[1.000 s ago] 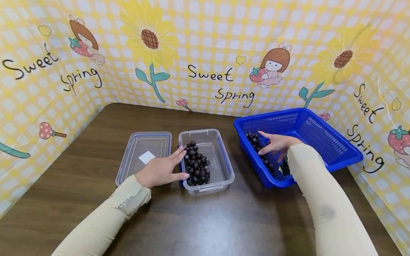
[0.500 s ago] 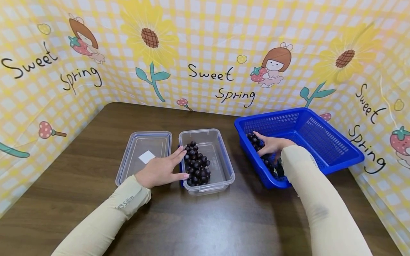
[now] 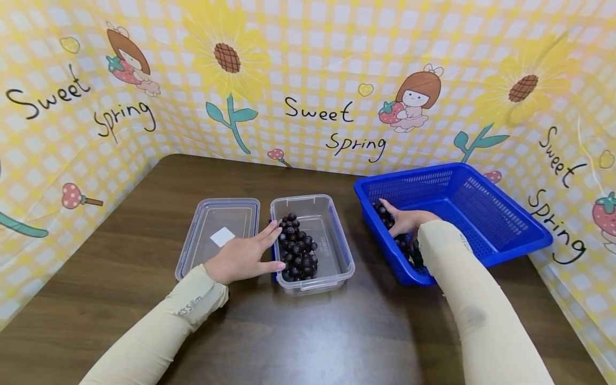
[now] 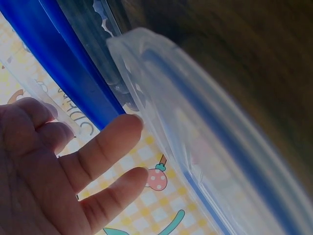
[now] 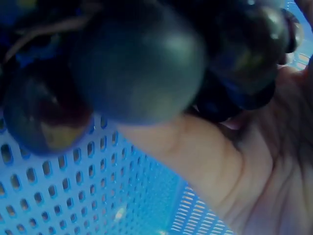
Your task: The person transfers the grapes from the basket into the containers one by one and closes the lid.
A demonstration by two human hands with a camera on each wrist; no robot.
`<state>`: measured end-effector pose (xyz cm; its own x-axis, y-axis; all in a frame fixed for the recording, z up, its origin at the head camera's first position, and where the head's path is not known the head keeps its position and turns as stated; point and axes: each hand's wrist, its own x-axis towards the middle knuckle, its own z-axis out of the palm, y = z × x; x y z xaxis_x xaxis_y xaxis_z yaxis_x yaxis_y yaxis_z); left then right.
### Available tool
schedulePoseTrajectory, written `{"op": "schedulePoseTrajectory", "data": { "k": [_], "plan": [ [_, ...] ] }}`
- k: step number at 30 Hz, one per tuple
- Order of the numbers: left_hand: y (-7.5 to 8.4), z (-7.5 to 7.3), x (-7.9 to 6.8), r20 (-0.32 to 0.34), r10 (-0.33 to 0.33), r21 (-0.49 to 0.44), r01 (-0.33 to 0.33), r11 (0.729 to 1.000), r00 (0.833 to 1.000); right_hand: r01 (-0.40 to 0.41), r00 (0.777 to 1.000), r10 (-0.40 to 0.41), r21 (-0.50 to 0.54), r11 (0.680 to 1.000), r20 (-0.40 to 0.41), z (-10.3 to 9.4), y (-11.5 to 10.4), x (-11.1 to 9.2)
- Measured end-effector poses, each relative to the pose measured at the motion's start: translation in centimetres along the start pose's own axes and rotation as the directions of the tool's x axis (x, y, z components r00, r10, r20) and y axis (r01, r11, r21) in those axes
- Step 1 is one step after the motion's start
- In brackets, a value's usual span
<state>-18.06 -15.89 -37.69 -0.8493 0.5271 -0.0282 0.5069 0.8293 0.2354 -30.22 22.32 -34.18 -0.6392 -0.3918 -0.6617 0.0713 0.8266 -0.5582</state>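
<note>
On the brown surface (image 3: pixel 269 342), at left, lies a clear lid (image 3: pixel 204 222). Next, the left hand (image 3: pixel 245 256) touches the left rim of a clear container (image 3: pixel 343 259), its grip wide, fingers spread — unchanged from a second ago. Inside, along that side, lies a bunch of dark grapes (image 3: pixel 298 248). At right, the right hand (image 3: pixel 409 220) reaches into a blue basket (image 3: pixel 510 216). Its spread fingers have since closed in — the grip now holds a second bunch (image 3: pixel 383 212) beside the basket's left wall.

The right grip (image 5: pixel 239 169) holds dark grapes (image 5: pixel 139 66) inside a blue basket (image 5: pixel 137 196).
</note>
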Motion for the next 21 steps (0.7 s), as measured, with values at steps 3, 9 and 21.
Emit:
{"op": "schedulePoseTrajectory", "data": {
  "k": [3,9,21],
  "plan": [
    [0.0,0.1,0.0,-0.003,0.002,0.001,-0.002,1.000,1.000,0.017,1.000,-0.017,-0.045,0.999,-0.012,0.1,0.0,0.3],
    [-0.1,0.3,-0.3,-0.008,-0.006,-0.006,0.006,1.000,1.000,-0.004,0.998,-0.004,-0.120,0.993,-0.065,0.8,-0.4,1.3],
    [-0.2,0.3,0.0,-0.044,0.014,0.011,-0.014,1.000,0.999,0.041,0.992,-0.050,-0.079,0.996,-0.113,0.4,0.3,1.0]
  ]
}}
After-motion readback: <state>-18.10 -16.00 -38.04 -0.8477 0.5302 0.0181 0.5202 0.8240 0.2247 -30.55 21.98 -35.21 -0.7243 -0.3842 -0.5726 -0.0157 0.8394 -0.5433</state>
